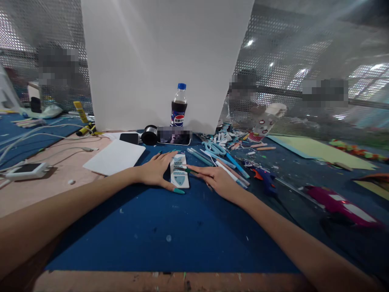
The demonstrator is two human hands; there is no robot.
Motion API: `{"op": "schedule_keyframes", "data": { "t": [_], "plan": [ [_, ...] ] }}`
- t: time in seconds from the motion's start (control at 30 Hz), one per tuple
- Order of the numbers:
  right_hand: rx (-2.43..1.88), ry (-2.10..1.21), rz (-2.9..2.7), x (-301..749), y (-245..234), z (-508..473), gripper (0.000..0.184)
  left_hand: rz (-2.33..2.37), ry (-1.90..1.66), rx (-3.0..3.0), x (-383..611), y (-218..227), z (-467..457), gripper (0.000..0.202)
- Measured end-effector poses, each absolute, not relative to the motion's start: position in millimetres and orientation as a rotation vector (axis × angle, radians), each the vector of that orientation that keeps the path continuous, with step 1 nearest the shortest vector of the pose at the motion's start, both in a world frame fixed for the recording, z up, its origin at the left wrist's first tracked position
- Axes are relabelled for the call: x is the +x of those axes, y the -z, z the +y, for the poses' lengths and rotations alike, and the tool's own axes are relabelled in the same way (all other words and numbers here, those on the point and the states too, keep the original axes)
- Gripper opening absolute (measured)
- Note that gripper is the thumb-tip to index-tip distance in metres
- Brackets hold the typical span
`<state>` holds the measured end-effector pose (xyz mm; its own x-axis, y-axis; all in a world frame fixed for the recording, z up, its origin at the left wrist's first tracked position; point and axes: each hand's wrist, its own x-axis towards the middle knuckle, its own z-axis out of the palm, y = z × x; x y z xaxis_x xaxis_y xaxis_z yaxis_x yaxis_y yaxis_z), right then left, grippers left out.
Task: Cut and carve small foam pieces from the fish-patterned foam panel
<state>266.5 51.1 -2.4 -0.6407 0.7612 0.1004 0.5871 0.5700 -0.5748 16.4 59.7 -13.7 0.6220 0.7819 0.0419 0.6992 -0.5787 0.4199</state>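
Observation:
A small white card (181,181) with a blue fish-like shape and dotted bands lies on the blue mat (170,227). My left hand (156,170) is spread open beside it, with fingertips at its top edge and the thumb by its lower left. From the right, my right hand (217,181) reaches over the card, its thumb and forefinger close together above the pattern. Its other fingers are curled under. Whatever those fingertips pinch, if anything, is too small to make out. Both hands have teal nails.
A cola bottle (179,107) and a propped phone (174,136) stand behind, with a wire spool (149,135) alongside. White sheets (115,157) lie left. Pens and blue scissors (215,149) lie right, near a blue glue gun (267,181) and a magenta tool (342,206).

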Motion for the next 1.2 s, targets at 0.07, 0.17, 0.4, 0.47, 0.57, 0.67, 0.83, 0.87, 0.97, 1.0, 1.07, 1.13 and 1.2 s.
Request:
{"op": "schedule_keyframes", "data": {
  "t": [0.07,0.17,0.4,0.47,0.57,0.67,0.83,0.87,0.97,1.0,1.07,1.13,1.2],
  "plan": [
    [-1.067,-0.712,-2.512,268.1,3.1,52.7,0.042,1.198,-0.304,2.484,16.5,12.9,59.3,0.115],
    [-1.005,-0.628,-2.595,270.2,2.0,54.0,0.042,1.187,-0.308,2.498,15.8,14.3,60.7,0.113],
    [-0.993,-0.521,-2.717,270.5,-0.4,53.4,0.043,1.175,-0.338,2.504,12.9,20.7,64.2,0.112],
    [-0.995,-0.482,-2.737,269.9,-0.5,53.2,0.044,1.175,-0.337,2.504,13.4,19.7,63.4,0.113],
    [-1.024,-0.430,-2.750,269.4,-0.4,53.9,0.043,1.189,-0.317,2.493,15.0,16.4,61.3,0.116],
    [-1.044,-0.397,-2.762,269.5,-0.3,55.3,0.043,1.209,-0.271,2.488,16.3,13.6,59.9,0.117],
    [-1.060,-0.382,-2.781,268.5,-2.1,56.2,0.045,1.218,-0.231,2.488,15.8,13.7,60.5,0.116],
    [-1.061,-0.382,-2.787,268.1,-2.7,56.1,0.045,1.216,-0.229,2.489,15.6,14.0,60.7,0.116],
    [-1.059,-0.380,-2.801,266.8,-4.0,55.9,0.043,1.216,-0.233,2.498,15.6,14.4,60.8,0.116],
    [-1.060,-0.382,-2.804,266.5,-4.1,56.0,0.043,1.216,-0.235,2.500,15.7,14.3,60.8,0.116],
    [-1.059,-0.393,-2.804,266.2,-3.9,56.4,0.044,1.215,-0.240,2.498,16.0,14.1,60.9,0.116],
    [-1.049,-0.399,-2.803,266.3,-3.6,57.1,0.044,1.213,-0.243,2.495,16.1,14.1,61.4,0.116],
    [-1.037,-0.396,-2.805,266.3,-3.8,57.5,0.043,1.208,-0.248,2.499,15.9,14.8,62.2,0.116]
  ]
}}
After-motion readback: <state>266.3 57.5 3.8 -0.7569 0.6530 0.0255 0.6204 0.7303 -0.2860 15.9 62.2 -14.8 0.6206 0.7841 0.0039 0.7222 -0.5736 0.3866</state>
